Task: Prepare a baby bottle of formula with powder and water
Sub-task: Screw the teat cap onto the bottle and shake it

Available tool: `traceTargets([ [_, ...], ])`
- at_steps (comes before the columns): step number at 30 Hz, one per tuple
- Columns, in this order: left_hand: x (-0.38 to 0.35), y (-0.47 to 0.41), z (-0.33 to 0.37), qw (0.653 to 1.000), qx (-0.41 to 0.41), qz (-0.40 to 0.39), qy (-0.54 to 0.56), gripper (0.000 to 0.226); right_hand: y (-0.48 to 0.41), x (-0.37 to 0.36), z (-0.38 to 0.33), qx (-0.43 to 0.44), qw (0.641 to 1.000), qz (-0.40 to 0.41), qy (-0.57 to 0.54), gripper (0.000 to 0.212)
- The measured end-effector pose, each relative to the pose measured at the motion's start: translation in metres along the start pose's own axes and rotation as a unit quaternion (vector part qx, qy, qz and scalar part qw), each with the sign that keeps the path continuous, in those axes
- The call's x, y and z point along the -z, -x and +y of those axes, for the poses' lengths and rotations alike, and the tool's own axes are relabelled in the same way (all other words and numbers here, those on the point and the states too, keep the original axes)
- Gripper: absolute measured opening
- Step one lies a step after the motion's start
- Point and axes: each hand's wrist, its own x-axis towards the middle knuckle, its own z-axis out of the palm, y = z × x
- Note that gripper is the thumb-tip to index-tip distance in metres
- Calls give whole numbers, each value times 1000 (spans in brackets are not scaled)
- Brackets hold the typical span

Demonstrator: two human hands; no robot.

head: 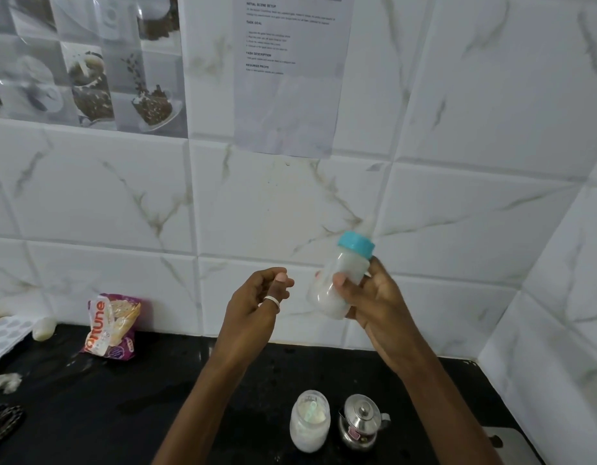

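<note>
— What has the right hand (374,307) got?
— It grasps a small clear plastic baby bottle (337,283), thumb across the front, fingers behind. The bottle is up in the air before the wall, tilted with its top to the upper right, and it is cloudy white inside.
— And its top?
— A turquoise screw collar (355,245) is on it, with a pale teat (369,224) above, blurred.
— The left hand (253,303)?
— Just beside the bottle but apart from it, fingers curled in toward the palm with nothing seen in them. A silver ring (272,299) sits on one finger.
— What lies below?
— On the black stone counter (89,397), between the forearms, stands a glass jar of white powder (308,422) with a pale scoop inside. A small steel kettle (360,422), lid on, stands just beside it on the right. Well to the left, a purple and white food packet (110,327) leans at the white marbled tile wall (122,196), where a printed paper sheet (290,78) hangs.
</note>
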Motion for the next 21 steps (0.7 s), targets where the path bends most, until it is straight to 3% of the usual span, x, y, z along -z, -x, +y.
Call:
traceTargets([
  [3, -1, 0, -1, 1000, -1, 1, -3, 18, -6, 4, -6, 27, 989, 63, -130, 87],
  [7, 1, 0, -1, 1000, -3, 2, 0, 20, -4, 2, -3, 0, 1000, 7, -17, 84],
  [11, 0, 0, -1, 1000, 0, 0, 2, 19, -2, 6, -9, 30, 986, 79, -142, 65],
  [15, 1, -2, -1, 1000, 0, 2, 6, 18, 1, 2, 1, 1, 999, 26, -21, 81],
  [19, -2, -2, -1, 1000, 3, -1, 7, 18, -2, 4, -6, 30, 989, 80, -121, 78],
  [21, -1, -1, -1, 1000, 1, 0, 4, 18, -1, 2, -8, 28, 993, 79, -83, 76],
])
